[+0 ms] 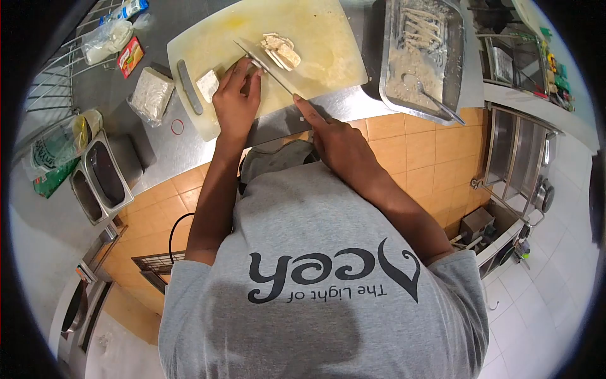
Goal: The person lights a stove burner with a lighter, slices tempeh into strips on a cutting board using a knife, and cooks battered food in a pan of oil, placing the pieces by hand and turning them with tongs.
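We had both bare hands over the pale yellow-white plastic cutting board (322,38), set on the brushed steel counter (158,158). Our right hand (341,142) was clenched around the grip end of the long thin steel knife (278,79), index finger stretched forward along it; grip itself was hidden under the hand. Blade ran diagonally across the board, tip toward its far left. Our left hand (237,95) was bent, fingertips down beside the blade, grasping a small pale piece (255,64) right at the steel; piece was mostly covered, so we couldn't tell its full shape. Flat off-white slices with a grainy face (281,52) lay in an overlapping pile on the board, just beyond the blade. One white squared chunk (207,85) sat on the board left of our left hand, near the board's long slot. Off the board's left side, on the counter: an off-white block in clear wrap (151,95), a thin red rubber band (177,127), a small red-and-yellow packet (130,57) and a clear plastic bag with white contents (108,41). Right of the board we had a deep rectangular steel tray (386,50) holding lumpy beige batter (401,69), with pale strips (421,26) in its far part and a steel spoon (435,101) dipped in, handle over the near right rim.
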The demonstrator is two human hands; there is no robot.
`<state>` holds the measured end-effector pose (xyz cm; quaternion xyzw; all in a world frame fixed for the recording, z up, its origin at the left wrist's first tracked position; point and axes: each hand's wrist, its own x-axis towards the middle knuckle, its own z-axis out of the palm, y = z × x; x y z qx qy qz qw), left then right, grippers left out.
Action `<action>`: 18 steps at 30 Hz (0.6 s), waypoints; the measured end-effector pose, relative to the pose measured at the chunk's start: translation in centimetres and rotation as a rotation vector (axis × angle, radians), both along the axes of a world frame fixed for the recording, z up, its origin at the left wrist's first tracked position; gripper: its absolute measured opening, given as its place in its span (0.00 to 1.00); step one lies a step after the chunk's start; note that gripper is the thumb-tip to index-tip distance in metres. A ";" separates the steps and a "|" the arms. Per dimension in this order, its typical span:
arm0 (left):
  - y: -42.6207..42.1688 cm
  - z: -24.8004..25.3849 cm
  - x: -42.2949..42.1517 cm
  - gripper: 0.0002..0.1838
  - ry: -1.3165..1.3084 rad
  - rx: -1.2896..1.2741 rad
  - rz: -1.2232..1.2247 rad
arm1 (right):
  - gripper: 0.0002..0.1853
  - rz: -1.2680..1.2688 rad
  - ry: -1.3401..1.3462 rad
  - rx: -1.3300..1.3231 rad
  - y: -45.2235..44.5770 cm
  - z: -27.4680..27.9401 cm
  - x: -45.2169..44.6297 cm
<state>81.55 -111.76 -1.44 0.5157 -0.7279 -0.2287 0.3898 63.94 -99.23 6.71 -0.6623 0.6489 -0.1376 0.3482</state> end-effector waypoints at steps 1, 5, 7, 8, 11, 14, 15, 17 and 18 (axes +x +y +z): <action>0.0 0.0 0.0 0.16 -0.004 -0.004 0.001 | 0.38 -0.004 -0.014 -0.011 0.0 -0.3 0.0; 0.0 -0.1 0.0 0.16 -0.005 -0.002 0.000 | 0.39 -0.018 -0.054 0.007 -0.1 -1.2 0.0; 0.0 0.1 0.0 0.16 0.006 -0.008 0.002 | 0.40 -0.019 -0.045 0.040 -0.2 -1.6 0.0; 0.1 0.2 0.0 0.16 -0.005 -0.006 0.000 | 0.40 -0.018 -0.031 0.053 -0.2 -1.8 0.1; 0.1 0.4 -0.1 0.17 -0.019 -0.016 -0.011 | 0.39 -0.022 -0.049 0.075 -0.4 -1.9 0.2; 0.1 0.1 -0.1 0.18 -0.006 -0.032 -0.026 | 0.39 -0.032 -0.070 0.058 -0.1 -2.0 0.2; 0.1 0.0 -0.1 0.18 -0.003 -0.032 -0.026 | 0.39 -0.033 -0.070 0.045 0.1 -2.1 0.1; 0.1 -0.2 -0.1 0.19 -0.007 -0.043 -0.026 | 0.39 -0.030 -0.048 0.060 0.9 -2.1 -0.2; 0.1 -0.3 -0.1 0.19 -0.014 -0.054 -0.025 | 0.39 -0.024 -0.037 0.066 1.2 -2.0 -0.3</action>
